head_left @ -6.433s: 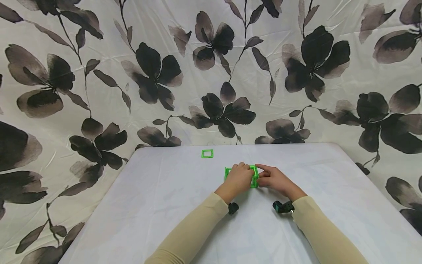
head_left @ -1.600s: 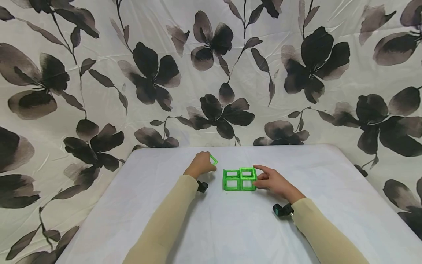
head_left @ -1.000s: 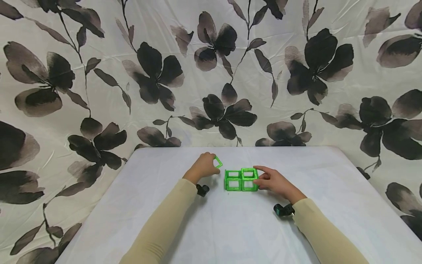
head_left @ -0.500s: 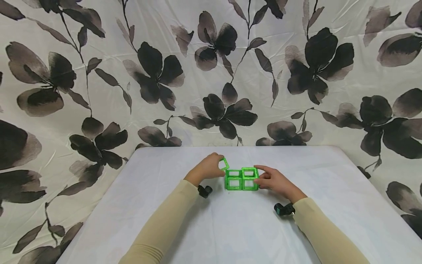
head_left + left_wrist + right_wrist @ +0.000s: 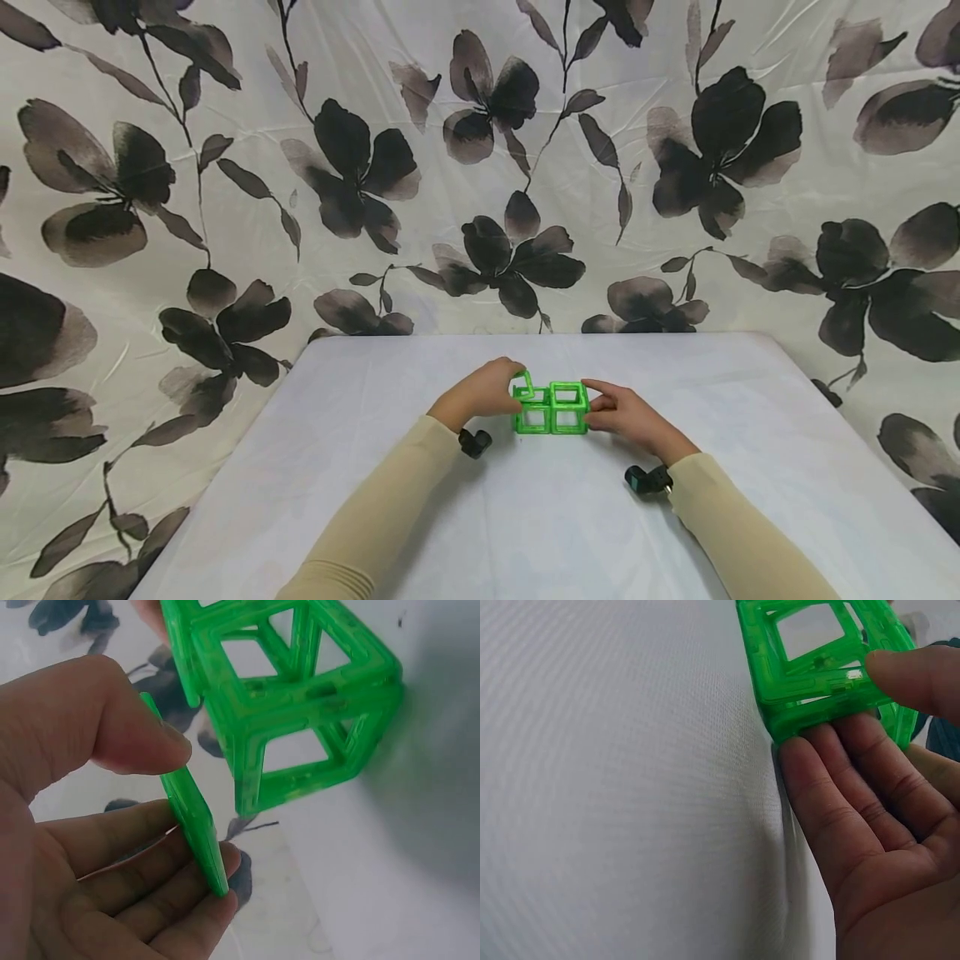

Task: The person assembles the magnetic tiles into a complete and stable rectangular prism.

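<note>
My left hand (image 5: 483, 392) pinches one green square magnetic tile (image 5: 196, 821) between thumb and fingers. In the left wrist view that tile stands edge-on, apart from a green magnetic-tile frame structure (image 5: 319, 697). The structure (image 5: 551, 419) looks like two open cubes side by side, and in the head view the tile overlaps its left top. At the structure's right end, my right hand (image 5: 628, 418) holds it. The right wrist view has the thumb on one tile face and the fingers (image 5: 829, 802) against the side near the table. Part of the structure is hidden by that hand.
A white-covered table (image 5: 525, 533) carries the work. Its far edge meets a white floral cloth backdrop (image 5: 480, 167). Each wrist wears a small black camera, such as the right wrist's camera (image 5: 647, 480).
The left hand reached from the structure to the single tile at the back left, picked it up and carried it right to the structure's left end. The right hand stayed at the right end.
</note>
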Demonstrator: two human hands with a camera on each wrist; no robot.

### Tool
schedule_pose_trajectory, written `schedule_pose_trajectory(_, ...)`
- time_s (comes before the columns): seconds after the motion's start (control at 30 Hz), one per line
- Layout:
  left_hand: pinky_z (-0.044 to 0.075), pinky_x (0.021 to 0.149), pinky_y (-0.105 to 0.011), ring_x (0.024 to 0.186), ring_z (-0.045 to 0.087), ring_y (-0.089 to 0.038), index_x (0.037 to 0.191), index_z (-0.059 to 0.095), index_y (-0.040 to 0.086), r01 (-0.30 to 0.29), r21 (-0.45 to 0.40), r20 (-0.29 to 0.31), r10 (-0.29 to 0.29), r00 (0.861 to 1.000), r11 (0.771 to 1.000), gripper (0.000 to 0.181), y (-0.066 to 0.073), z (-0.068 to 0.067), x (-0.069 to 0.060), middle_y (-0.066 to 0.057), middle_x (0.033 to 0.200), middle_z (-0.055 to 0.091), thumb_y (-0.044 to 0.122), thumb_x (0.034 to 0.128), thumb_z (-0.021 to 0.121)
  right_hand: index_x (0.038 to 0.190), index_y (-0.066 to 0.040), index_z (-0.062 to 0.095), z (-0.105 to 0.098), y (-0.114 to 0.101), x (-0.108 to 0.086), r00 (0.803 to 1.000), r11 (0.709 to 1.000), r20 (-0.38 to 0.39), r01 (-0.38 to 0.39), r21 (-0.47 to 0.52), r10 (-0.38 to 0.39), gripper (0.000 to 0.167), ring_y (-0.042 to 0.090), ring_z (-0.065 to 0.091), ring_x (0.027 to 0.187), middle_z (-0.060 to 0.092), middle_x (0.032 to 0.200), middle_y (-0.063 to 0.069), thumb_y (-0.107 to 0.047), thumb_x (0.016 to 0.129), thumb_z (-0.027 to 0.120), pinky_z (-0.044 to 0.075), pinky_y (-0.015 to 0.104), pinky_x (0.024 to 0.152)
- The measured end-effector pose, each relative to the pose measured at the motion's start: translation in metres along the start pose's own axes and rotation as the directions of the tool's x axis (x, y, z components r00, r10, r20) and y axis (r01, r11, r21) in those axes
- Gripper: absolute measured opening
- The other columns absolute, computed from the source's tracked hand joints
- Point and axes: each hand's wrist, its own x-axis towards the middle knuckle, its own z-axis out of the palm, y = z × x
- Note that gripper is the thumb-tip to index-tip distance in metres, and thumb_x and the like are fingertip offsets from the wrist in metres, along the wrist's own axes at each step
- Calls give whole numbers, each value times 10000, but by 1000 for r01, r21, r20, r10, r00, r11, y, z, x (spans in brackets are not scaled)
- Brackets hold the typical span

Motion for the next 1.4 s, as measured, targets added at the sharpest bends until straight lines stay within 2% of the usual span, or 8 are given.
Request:
schedule_pose_trajectory(0.23, 429, 1076, -368, 1276, 507, -239, 1390, 501, 28, -29, 15, 19, 29, 999, 999, 649, 5, 5, 2, -118, 1392, 531, 162, 785, 693, 1528, -70, 267, -1, -3, -2, 1000, 1000, -1, 9, 11, -9, 733, 202, 650, 980, 643, 1167, 203, -130, 912, 659, 561, 359, 872)
schedule_pose_trajectory(0.63, 422, 1083, -354, 1272, 502, -211, 1393, 508, 61, -21, 17, 53, 20, 998, 1000, 642, 13, 12, 7, -89, 1394, 528, 164, 787, 691, 1527, -98, 285, 1, 0, -1, 1000, 1000, -12, 2, 15, -2, 711, 201, 654, 995, 645, 1173, 194, -136, 918, 649, 562, 348, 884)
schedule_pose_trajectory(0.9, 415, 1093, -364, 1293, 491, -220, 1405, 500, 74, -6, 29, 55, 5, 998, 1000, 651, 16, 15, 11, -85, 1409, 514, 166, 785, 674, 1527, -108, 289, 1, 0, -1, 1000, 1000, -19, -7, 9, 7, 711, 198, 648, 991, 645, 1172, 184, -145, 918, 653, 563, 349, 875)
schedule_pose_trajectory(1.2, 458, 1027, -336, 1143, 536, -174, 1378, 531, 79, -18, 49, 63, 15, 998, 999, 623, 16, 18, 18, -68, 1335, 558, 180, 784, 691, 1527, -117, 294, 1, -1, -3, 1000, 1000, -19, -16, 8, 16, 711, 195, 641, 997, 641, 1178, 179, -156, 917, 657, 560, 343, 875)
schedule_pose_trajectory(1.4, 463, 1015, -335, 1122, 536, -166, 1376, 534, 84, -15, 53, 71, 12, 997, 998, 615, 16, 19, 19, -65, 1325, 563, 191, 792, 694, 1526, -99, 290, 1, 0, -3, 1000, 1000, -15, -6, 6, 6, 709, 197, 643, 997, 650, 1162, 176, -143, 918, 654, 561, 342, 877)
